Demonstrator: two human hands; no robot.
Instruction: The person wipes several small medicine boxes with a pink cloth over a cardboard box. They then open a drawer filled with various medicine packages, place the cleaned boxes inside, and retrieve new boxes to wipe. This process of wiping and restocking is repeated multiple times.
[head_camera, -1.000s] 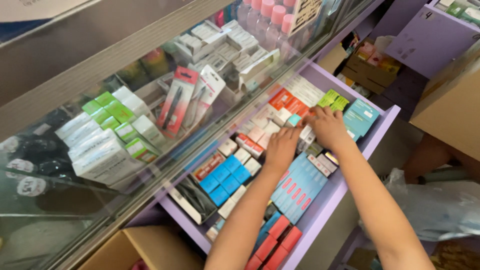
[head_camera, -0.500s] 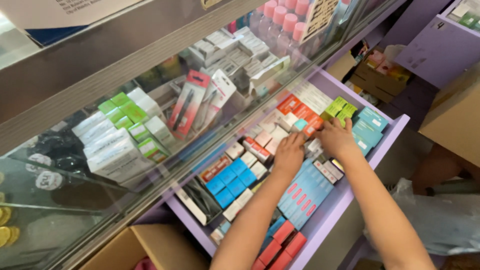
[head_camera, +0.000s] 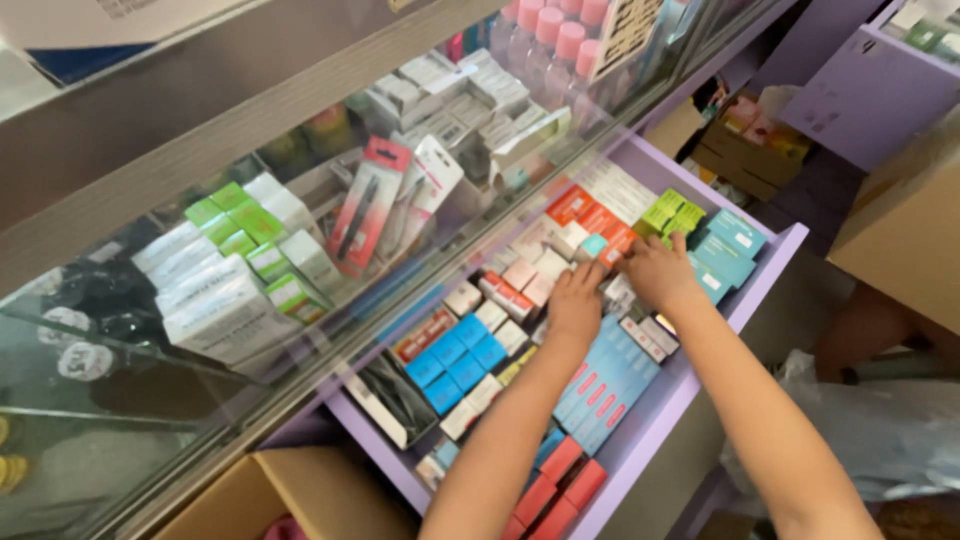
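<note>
Hands both down in the open lilac drawer (head_camera: 770, 262), side by side near its middle. Our left hand (head_camera: 575, 303) lies palm down, fingers (head_camera: 588, 272) loosely together, on the small pale pink boxes (head_camera: 530, 280). Our right hand (head_camera: 657, 272) sits just beside it, fingers curled and pointing left onto the small boxes by the red-orange cartons (head_camera: 600, 222); we can't tell if it grips one or just presses. So the boxes being handled are under and just ahead of the fingertips, in the drawer's mid section. Green boxes (head_camera: 672, 212) and teal boxes (head_camera: 730, 240) just beyond the right hand. Bright blue boxes (head_camera: 458, 360) near the left forearm; long light-blue packs (head_camera: 605, 380) between the forearms. Glass display case (head_camera: 300, 230) above the drawer, stocked with white and green cartons.
</note>
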